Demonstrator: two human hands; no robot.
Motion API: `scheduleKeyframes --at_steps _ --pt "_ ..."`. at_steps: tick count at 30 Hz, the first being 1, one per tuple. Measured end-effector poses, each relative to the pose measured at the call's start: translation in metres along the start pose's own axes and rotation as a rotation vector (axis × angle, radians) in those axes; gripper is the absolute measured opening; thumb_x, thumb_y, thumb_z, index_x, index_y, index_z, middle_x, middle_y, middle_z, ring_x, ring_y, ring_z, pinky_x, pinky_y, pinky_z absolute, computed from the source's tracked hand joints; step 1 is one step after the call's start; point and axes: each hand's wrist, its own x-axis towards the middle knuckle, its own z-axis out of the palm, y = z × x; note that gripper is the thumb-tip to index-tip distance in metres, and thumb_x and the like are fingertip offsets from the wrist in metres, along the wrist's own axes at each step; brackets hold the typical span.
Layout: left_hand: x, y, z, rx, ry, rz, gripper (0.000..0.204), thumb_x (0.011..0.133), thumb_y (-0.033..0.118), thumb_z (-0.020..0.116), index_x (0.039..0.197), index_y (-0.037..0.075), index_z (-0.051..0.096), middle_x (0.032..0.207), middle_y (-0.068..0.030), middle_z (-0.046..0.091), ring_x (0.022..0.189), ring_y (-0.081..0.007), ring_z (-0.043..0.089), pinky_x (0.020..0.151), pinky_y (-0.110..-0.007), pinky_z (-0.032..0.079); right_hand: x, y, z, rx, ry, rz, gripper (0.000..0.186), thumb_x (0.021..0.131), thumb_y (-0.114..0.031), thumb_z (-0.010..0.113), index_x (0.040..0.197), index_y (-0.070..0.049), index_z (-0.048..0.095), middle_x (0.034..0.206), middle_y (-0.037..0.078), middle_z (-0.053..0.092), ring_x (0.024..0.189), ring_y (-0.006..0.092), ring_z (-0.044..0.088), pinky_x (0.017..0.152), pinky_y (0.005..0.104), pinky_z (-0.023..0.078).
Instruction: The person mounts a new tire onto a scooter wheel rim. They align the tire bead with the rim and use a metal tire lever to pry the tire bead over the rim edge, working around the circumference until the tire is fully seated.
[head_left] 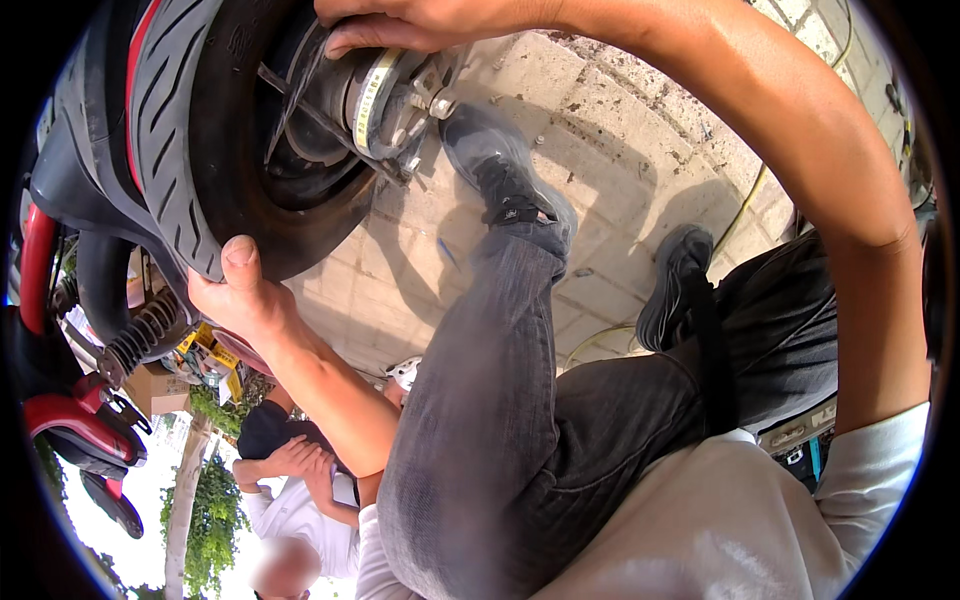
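Observation:
A scooter wheel [330, 225] with a black grooved tyre [165, 130] fills the upper left, tilted against the scooter's dark and red bodywork. My left hand [245, 295] grips the tyre's lower edge, its thumb pressed on the rubber and its other fingers mostly hidden. At the top edge of the view, my right hand [400, 22] reaches over to the hub side, with fingers and thumb bent around a part of the wheel. It is partly cut off by the frame. Below it sits a round metal brake hub [375, 105] with a pale label strip and a bolt end.
A coil-spring shock absorber [140, 335] and red scooter parts are at the left. My dark shoes [505, 165] stand on paving [420, 280]. Another person [300, 500] with clasped hands is at the lower left, by a cardboard box [155, 390]. A thin yellowish hose [745, 205] crosses the ground.

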Motion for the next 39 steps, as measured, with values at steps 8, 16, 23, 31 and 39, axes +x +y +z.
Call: scheduleKeyframes --at_steps 8,16,23,31,39 --pt "-0.001 0.005 -0.002 -0.014 0.001 -0.036 0.09 0.069 0.051 0.084 0.127 -0.01 0.054 0.118 -0.0157 0.063 0.103 -0.025 0.063 0.092 -0.038 0.05 0.009 0.008 0.009 0.068 -0.033 -0.012 0.023 0.075 -0.026 0.073 0.069 -0.006 0.065 0.07 0.013 0.065 0.07 0.0353 0.065 0.062 0.0446 0.051" --pt "-0.005 0.007 0.009 0.003 0.033 -0.027 0.088 0.071 0.052 0.084 0.126 -0.01 0.055 0.119 -0.0147 0.063 0.104 -0.0234 0.062 0.094 -0.036 0.048 0.002 -0.02 0.004 0.091 -0.091 0.178 0.024 0.082 -0.024 0.068 0.073 -0.002 0.066 0.074 0.018 0.067 0.075 0.0378 0.067 0.067 0.0458 0.053" --pt "-0.011 0.046 0.041 0.004 0.057 -0.062 0.065 0.068 0.031 0.09 0.114 -0.005 0.063 0.104 -0.0092 0.068 0.092 -0.0163 0.063 0.088 -0.03 0.049 -0.017 -0.051 -0.021 -0.07 -0.304 0.428 0.031 0.09 -0.032 0.065 0.08 -0.002 0.065 0.073 0.017 0.068 0.071 0.0354 0.069 0.064 0.0437 0.056" --pt "-0.03 0.089 0.064 0.422 -0.01 -0.007 0.084 0.049 0.04 0.096 0.112 -0.002 0.059 0.111 -0.0149 0.055 0.106 -0.0289 0.055 0.09 -0.041 0.048 -0.129 -0.065 -0.046 0.083 -0.594 0.98 0.044 0.1 -0.042 0.05 0.086 0.0 0.053 0.077 0.024 0.062 0.077 0.0458 0.061 0.068 0.0521 0.048" --pt "0.017 0.049 0.031 0.391 -0.511 0.295 0.144 0.042 0.055 0.092 0.152 -0.006 0.021 0.154 -0.0293 0.026 0.143 -0.042 0.027 0.115 -0.05 0.027 -0.162 -0.078 -0.001 0.19 -0.402 1.075 0.039 0.1 -0.036 0.051 0.085 0.0 0.051 0.076 0.028 0.059 0.079 0.0506 0.057 0.068 0.0544 0.045"
